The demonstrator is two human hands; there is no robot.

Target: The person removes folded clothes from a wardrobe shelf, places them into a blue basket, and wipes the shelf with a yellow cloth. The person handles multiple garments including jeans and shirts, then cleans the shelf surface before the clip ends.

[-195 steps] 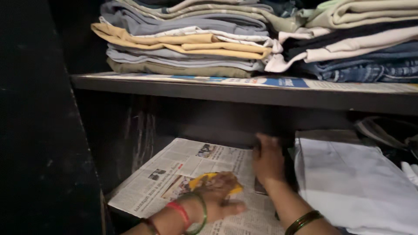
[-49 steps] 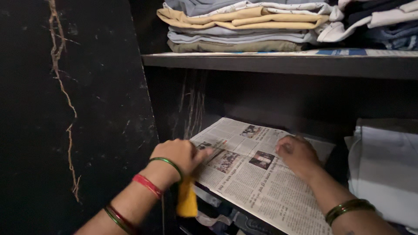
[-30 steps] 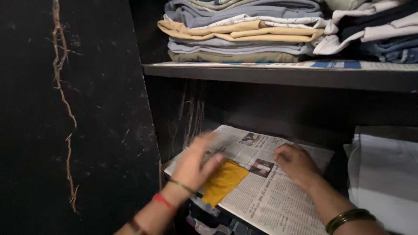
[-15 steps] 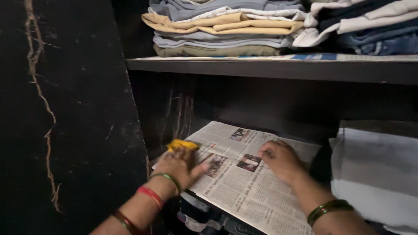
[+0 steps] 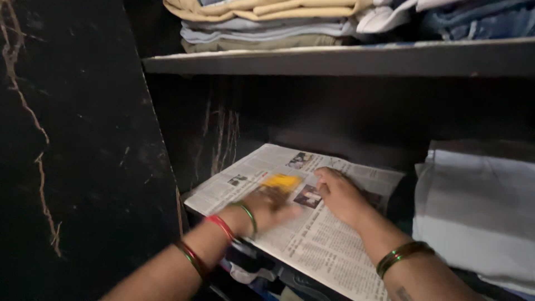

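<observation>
Inside a dark cupboard, my left hand, blurred, presses a yellow cloth flat against the newspaper lining the lower shelf; fingers lie over the cloth, though I cannot tell if they grip it. My right hand rests flat on the sheet, holding nothing. I judge the paper thin, light, tear-prone, best pinned near its edges. Folded white fabric lies right.

One newspaper, perhaps one cloth
</observation>
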